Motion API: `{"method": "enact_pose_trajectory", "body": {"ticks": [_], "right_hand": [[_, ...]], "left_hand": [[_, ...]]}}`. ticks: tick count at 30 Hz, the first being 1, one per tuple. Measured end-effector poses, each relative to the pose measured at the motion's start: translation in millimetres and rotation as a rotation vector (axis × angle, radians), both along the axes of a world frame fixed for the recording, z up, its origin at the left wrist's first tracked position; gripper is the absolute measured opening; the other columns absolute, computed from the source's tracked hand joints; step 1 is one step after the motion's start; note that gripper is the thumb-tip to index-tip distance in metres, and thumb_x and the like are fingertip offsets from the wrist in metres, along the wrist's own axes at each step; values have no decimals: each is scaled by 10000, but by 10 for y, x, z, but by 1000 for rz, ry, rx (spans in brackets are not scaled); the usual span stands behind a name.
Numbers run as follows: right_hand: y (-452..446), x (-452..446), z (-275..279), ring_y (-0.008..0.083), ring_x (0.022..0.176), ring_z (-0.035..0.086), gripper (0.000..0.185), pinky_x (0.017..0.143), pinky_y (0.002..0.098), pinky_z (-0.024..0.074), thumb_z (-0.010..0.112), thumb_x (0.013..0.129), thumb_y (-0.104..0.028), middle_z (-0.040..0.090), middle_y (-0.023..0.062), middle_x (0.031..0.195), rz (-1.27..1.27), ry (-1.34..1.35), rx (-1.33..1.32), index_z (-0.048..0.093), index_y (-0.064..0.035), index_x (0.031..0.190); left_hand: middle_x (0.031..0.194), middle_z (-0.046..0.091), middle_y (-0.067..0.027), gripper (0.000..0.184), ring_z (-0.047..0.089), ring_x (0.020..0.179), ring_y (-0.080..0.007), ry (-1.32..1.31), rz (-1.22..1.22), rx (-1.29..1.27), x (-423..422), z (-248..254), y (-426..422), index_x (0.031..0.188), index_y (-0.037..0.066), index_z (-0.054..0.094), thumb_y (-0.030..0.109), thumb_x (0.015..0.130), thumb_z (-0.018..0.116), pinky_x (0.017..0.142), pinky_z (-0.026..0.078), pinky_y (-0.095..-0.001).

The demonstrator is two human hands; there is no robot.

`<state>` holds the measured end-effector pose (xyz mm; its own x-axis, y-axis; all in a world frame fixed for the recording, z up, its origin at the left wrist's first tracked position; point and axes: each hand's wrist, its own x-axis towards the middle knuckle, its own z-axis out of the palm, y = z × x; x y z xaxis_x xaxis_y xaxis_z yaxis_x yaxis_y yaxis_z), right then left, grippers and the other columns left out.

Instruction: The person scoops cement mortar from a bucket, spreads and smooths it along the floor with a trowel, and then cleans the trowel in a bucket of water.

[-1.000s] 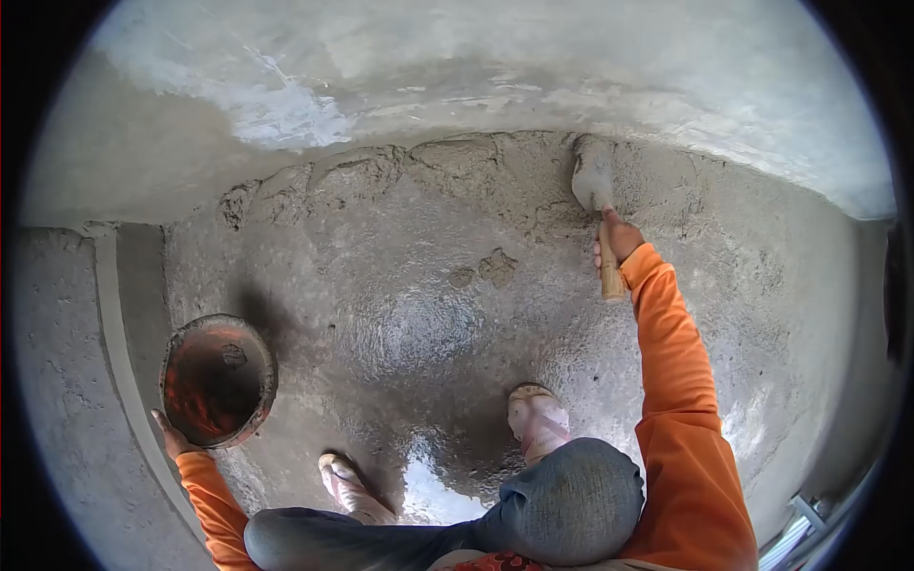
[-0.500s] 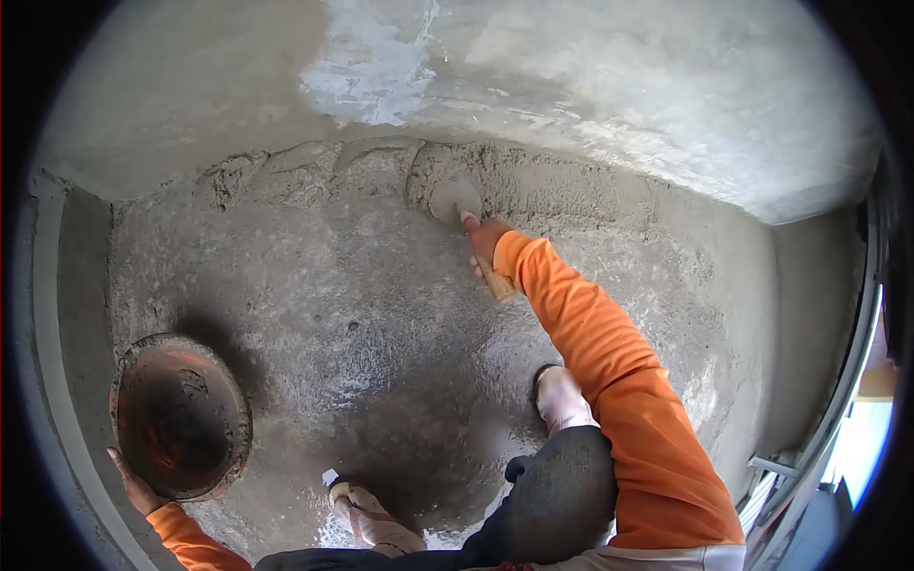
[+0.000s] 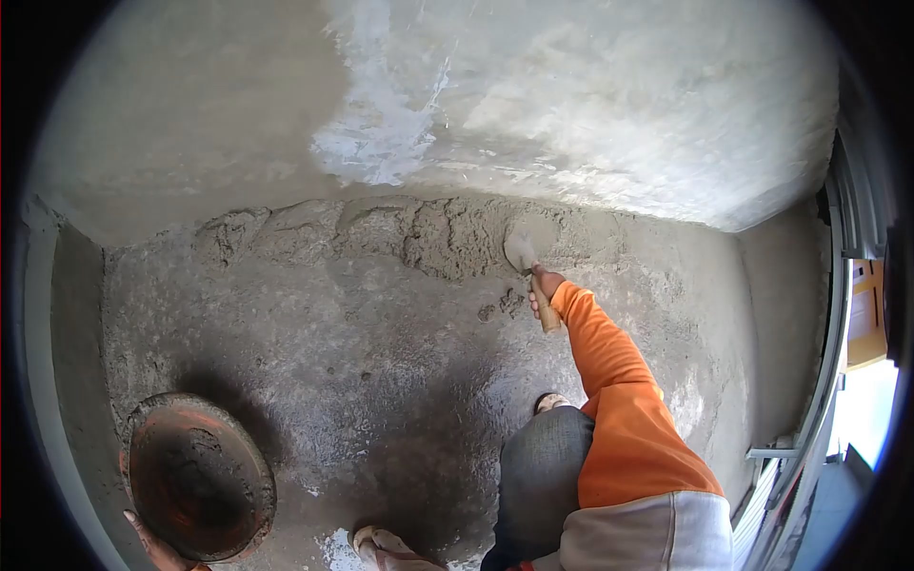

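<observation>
My right hand (image 3: pixel 545 284) is closed around the wooden handle of a trowel (image 3: pixel 520 249). The trowel's metal blade rests against wet mortar (image 3: pixel 447 233), spread in a rough band where the floor meets the wall. At lower left, my left hand (image 3: pixel 157 545) grips the outer rim of a round, mortar-stained basin (image 3: pixel 267 476). Some of its fingers are hidden by the basin. The basin's dark inside has reddish patches and mortar residue.
A grey plastered wall (image 3: pixel 238 114) with a pale patch rises ahead. Small mortar clumps (image 3: pixel 512 303) lie on the rough concrete floor (image 3: pixel 314 314). My bent knee (image 3: pixel 543 457) and a foot (image 3: pixel 386 547) are below. A framed opening (image 3: pixel 862 400) is at right.
My right hand has moved the trowel to the right along the mortar band. Loose clumps now show below it, and mortar is rougher where the blade was. The view has tilted up.
</observation>
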<state>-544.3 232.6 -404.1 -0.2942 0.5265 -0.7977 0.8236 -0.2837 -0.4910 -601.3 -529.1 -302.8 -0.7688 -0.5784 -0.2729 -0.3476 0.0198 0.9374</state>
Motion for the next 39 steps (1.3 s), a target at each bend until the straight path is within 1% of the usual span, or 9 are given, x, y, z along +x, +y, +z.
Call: {"method": "enact_pose_trajectory", "body": {"ticks": [6, 11, 13, 26, 28, 30, 34, 36, 39], "right_hand": [[-98, 182, 799, 167, 411, 428, 540, 382, 312, 403, 308, 855, -583, 441, 33, 557, 436, -87, 61, 464, -73, 772], [1194, 433, 253, 163, 400, 409, 485, 383, 340, 390, 316, 866, -541, 411, 21, 531, -54, -13, 48, 449, -92, 741], [1179, 224, 36, 172, 395, 402, 463, 388, 358, 391, 321, 870, -520, 405, 20, 519, -196, 49, -113, 429, -97, 714], [-2571, -1608, 334, 203, 443, 439, 517, 453, 377, 421, 280, 873, -536, 420, 44, 540, 378, 84, -316, 442, -58, 762], [-2710, -1652, 312, 248, 519, 543, 585, 515, 409, 455, 273, 877, -519, 517, 99, 557, 569, 2, 109, 519, 8, 809], [-2066, -1577, -242, 289, 586, 609, 662, 571, 412, 479, 272, 881, -508, 587, 169, 601, 999, -153, 851, 576, 79, 855], [-856, -1109, 53, 281, 488, 574, 699, 505, 411, 468, 290, 861, -562, 561, 160, 565, 834, -406, 637, 570, 73, 779], [-1017, -884, 289, 268, 441, 499, 606, 446, 410, 431, 326, 846, -568, 493, 111, 543, 354, -275, 448, 530, -1, 787], [-961, -894, -211, 245, 426, 433, 504, 425, 398, 408, 365, 841, -553, 431, 81, 551, 33, -94, 66, 468, -60, 816]], "left_hand": [[1151, 527, -159, 720, 512, 1021, -217, -111, 32, -298, -91, 29, 59, 1199, -89, 438, 544, 857, 402, 924, 369, -279], [1153, 527, -165, 727, 512, 1023, -218, -155, -2, -463, -89, -12, -33, 1196, -92, 438, 549, 856, 396, 924, 370, -280], [1160, 522, -174, 735, 512, 1024, -220, -135, 37, -218, -169, 123, 288, 1196, -97, 433, 553, 856, 393, 918, 374, -289], [960, 612, -85, 524, 546, 820, -137, 117, -2, -38, -36, 131, 216, 1032, -58, 571, 431, 850, 524, 769, 437, -258], [951, 612, -87, 525, 545, 820, -137, 141, -8, -41, -20, 154, 221, 1031, -56, 571, 434, 849, 525, 767, 435, -256], [943, 613, -89, 527, 544, 819, -137, 158, -14, -41, -16, 154, 176, 1030, -55, 570, 437, 848, 526, 765, 433, -254], [900, 615, -83, 499, 538, 783, -130, 132, 40, -78, 24, 79, 109, 980, -47, 578, 432, 850, 526, 735, 434, -253], [885, 615, -79, 481, 535, 767, -126, 140, 32, -58, 5, 90, 103, 949, -42, 583, 426, 850, 530, 720, 435, -253], [849, 614, -61, 427, 524, 726, -109, 198, 91, 2, 16, 119, 126, 886, -25, 589, 397, 853, 541, 683, 436, -247]]}}
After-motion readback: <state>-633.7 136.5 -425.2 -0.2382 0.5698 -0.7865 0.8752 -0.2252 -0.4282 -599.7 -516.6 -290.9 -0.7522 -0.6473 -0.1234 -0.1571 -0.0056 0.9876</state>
